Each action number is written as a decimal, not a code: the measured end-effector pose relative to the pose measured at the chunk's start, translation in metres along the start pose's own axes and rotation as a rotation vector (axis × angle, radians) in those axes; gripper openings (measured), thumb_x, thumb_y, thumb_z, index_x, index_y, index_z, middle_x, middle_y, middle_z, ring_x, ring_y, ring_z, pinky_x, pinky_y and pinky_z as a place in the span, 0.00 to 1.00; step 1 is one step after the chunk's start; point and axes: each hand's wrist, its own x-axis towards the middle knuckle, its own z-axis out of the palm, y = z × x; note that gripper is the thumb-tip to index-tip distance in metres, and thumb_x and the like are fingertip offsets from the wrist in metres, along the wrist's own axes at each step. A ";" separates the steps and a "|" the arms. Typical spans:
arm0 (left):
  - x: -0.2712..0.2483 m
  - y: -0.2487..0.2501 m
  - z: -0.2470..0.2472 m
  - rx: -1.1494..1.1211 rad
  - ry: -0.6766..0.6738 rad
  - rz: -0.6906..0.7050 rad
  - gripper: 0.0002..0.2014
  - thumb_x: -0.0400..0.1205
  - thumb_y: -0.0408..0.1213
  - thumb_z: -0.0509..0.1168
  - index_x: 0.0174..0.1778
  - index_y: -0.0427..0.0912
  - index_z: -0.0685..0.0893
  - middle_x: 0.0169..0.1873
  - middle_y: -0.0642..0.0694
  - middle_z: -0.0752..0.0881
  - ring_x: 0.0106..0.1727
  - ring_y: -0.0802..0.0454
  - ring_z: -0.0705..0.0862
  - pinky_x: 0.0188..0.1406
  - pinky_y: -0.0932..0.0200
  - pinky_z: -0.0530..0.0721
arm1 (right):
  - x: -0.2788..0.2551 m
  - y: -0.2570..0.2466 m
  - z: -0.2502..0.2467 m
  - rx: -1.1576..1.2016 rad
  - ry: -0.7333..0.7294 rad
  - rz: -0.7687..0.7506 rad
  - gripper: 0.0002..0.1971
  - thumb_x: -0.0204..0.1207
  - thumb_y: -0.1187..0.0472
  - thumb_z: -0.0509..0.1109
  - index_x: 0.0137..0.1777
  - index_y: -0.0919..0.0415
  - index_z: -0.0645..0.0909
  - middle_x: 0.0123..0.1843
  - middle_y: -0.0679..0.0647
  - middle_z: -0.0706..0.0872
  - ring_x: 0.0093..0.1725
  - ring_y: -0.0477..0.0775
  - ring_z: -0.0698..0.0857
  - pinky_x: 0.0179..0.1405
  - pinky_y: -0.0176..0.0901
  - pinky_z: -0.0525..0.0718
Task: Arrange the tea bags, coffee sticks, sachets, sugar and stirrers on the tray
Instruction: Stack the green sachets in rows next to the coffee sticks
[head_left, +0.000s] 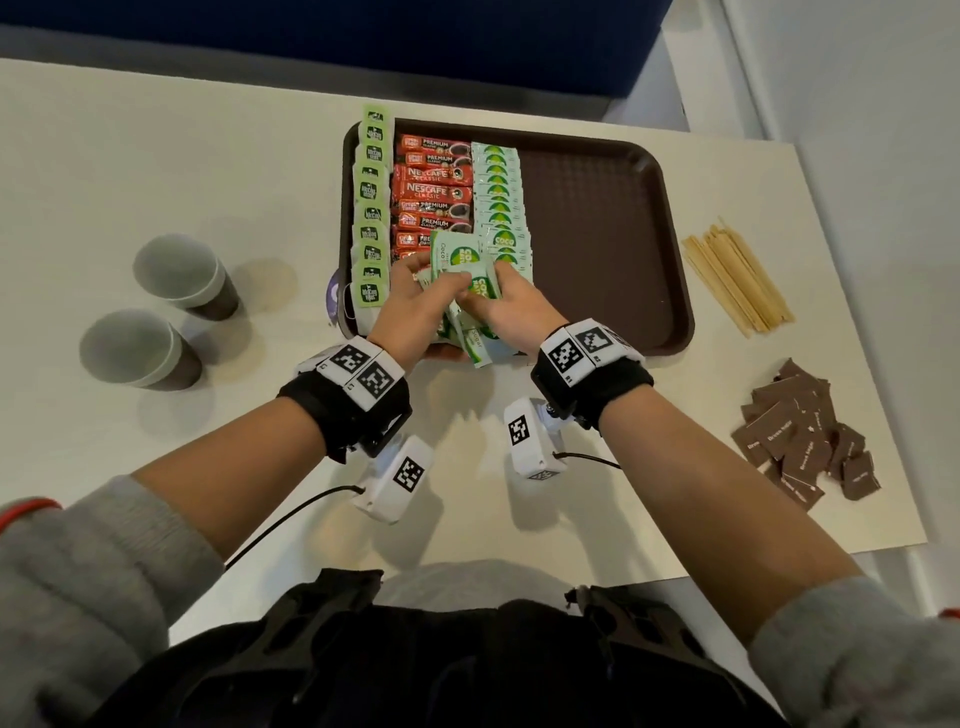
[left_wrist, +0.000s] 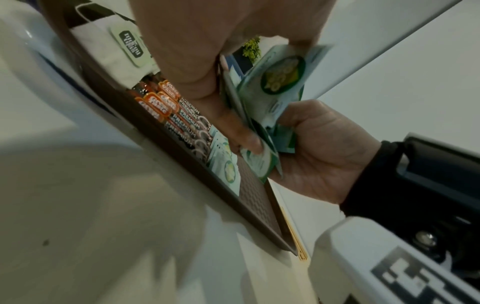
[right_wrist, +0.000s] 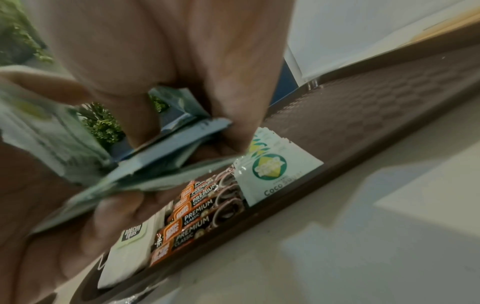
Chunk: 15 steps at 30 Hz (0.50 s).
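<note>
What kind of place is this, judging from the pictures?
Probably an office or hotel refreshment corner: a brown tray with coffee sticks and tea bags, paper cups and wooden stirrers on a white table.

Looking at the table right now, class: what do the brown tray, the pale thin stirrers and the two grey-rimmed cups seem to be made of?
Brown tray: likely moulded plastic, matt, with a woven-textured floor. Pale thin stirrers: probably wood, flat straw-coloured strips, unvarnished. Two grey-rimmed cups: apparently paper, with dull pale insides and dark outer walls.
</note>
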 end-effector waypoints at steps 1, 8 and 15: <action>0.000 0.000 0.000 0.003 -0.002 -0.002 0.19 0.83 0.39 0.64 0.68 0.45 0.68 0.52 0.46 0.82 0.51 0.46 0.86 0.43 0.45 0.90 | 0.000 -0.001 0.001 -0.020 0.001 -0.017 0.19 0.82 0.54 0.64 0.70 0.60 0.72 0.64 0.56 0.82 0.62 0.55 0.82 0.63 0.48 0.79; 0.011 -0.001 0.001 0.039 0.022 0.083 0.15 0.84 0.36 0.64 0.67 0.44 0.74 0.57 0.44 0.86 0.57 0.45 0.86 0.60 0.46 0.85 | 0.003 -0.007 -0.002 -0.007 -0.034 -0.065 0.16 0.83 0.59 0.62 0.70 0.59 0.73 0.66 0.56 0.82 0.64 0.55 0.80 0.67 0.47 0.76; 0.020 -0.004 0.008 0.109 0.063 0.188 0.22 0.79 0.48 0.63 0.68 0.47 0.75 0.62 0.46 0.85 0.62 0.49 0.84 0.65 0.42 0.82 | 0.012 -0.011 -0.008 -0.022 -0.021 -0.076 0.16 0.83 0.58 0.62 0.68 0.63 0.72 0.65 0.59 0.82 0.63 0.59 0.81 0.66 0.54 0.78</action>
